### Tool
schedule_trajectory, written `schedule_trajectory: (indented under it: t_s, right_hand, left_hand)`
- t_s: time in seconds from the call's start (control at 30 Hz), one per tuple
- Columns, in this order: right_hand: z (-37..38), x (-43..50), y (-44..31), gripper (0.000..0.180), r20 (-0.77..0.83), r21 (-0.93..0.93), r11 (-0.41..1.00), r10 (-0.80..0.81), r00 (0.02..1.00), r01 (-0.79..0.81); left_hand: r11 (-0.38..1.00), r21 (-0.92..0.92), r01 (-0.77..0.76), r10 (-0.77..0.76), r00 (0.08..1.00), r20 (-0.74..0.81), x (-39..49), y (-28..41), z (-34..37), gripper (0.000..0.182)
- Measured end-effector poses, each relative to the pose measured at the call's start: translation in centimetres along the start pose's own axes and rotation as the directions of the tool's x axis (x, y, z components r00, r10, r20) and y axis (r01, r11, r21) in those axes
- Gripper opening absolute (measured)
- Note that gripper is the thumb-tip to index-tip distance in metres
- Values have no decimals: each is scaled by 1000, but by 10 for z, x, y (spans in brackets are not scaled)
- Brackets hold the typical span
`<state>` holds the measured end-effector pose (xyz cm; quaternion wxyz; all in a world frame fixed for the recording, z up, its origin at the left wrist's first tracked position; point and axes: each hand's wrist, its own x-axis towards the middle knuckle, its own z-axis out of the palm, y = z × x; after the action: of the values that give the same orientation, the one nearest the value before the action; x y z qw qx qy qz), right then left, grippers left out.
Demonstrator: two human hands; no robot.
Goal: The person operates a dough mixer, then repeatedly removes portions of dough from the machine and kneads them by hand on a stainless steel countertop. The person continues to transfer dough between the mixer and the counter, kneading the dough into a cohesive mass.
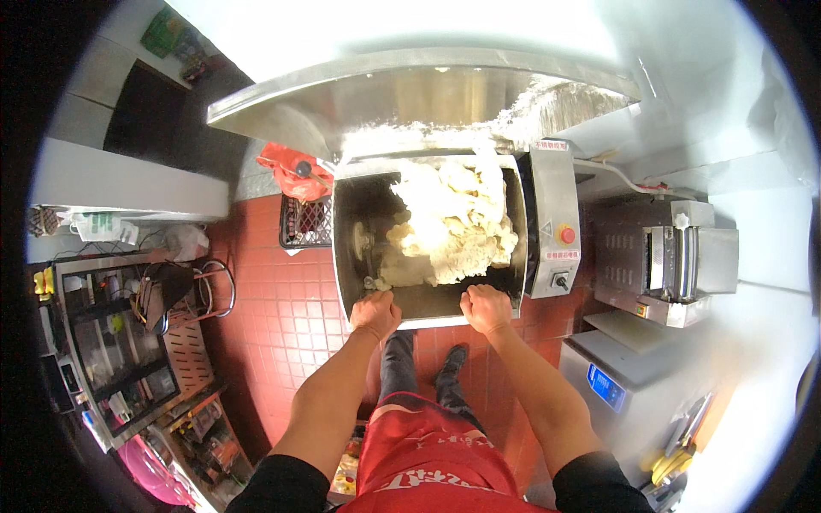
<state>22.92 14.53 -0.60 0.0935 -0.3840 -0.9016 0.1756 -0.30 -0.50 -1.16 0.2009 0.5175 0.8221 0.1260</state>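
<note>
Before me stands a steel dough mixer, its trough (430,322) holding a large, ragged mass of pale dough (458,221). The dough sits toward the back and right, brightly lit in its middle. My left hand (377,313) is curled over the near rim at the left. Farther right on the same rim, my right hand (485,308) is also closed over the edge. The fingertips of both hands are partly hidden. Behind the trough, the flour-dusted steel lid (423,96) stands raised.
Right of the trough is a control box (555,218) with a red button and a rotary switch. A roller machine (667,256) and a steel cabinet (616,372) stand farther right. On the left are a black plastic crate (304,221), a red bag (292,170) and a glass-topped counter (122,346).
</note>
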Motion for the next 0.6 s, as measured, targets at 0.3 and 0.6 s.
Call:
schedule_trajectory:
  t_s: [0.3,0.6]
  right_hand:
    - [3,0,1,26,14,19,999,31,999,-32]
    - [-2,-9,2,19,-16,95,994,63,998,-62]
  left_hand:
    - [998,15,61,-63,989,137,4,4,-8,17]
    - [998,-29,64,-57,980,193,4,4,-16,21]
